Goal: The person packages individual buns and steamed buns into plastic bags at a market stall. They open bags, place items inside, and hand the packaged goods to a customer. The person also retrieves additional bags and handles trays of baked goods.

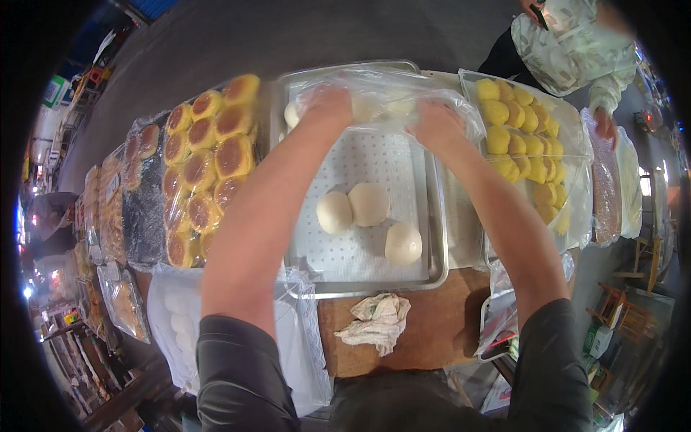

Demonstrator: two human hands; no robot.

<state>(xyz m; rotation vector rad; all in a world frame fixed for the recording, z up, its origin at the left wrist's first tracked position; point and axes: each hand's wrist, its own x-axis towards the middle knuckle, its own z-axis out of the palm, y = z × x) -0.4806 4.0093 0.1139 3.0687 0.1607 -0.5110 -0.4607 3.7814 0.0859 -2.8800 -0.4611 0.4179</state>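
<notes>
Both my hands are at the far end of a metal tray [444,259] lined with a dotted white sheet. My left hand [327,105] and my right hand [438,121] are at the clear plastic film [378,81], which hides or blurs their fingers; whether they grip it cannot be told. Pale buns show under the film between them, and another white bun [291,114] lies left of my left hand. Nearer me on the sheet, two white buns [334,212] [369,204] touch, and a third [403,243] sits apart to the right.
Brown-topped buns [198,168] under plastic stand left; yellow buns [495,112] under plastic stand right. A crumpled cloth [378,322] lies on the wooden table [432,324] near me. A covered tray [178,324] is front left. At the far right, another person's hand [605,128] touches a wrapped item [603,178].
</notes>
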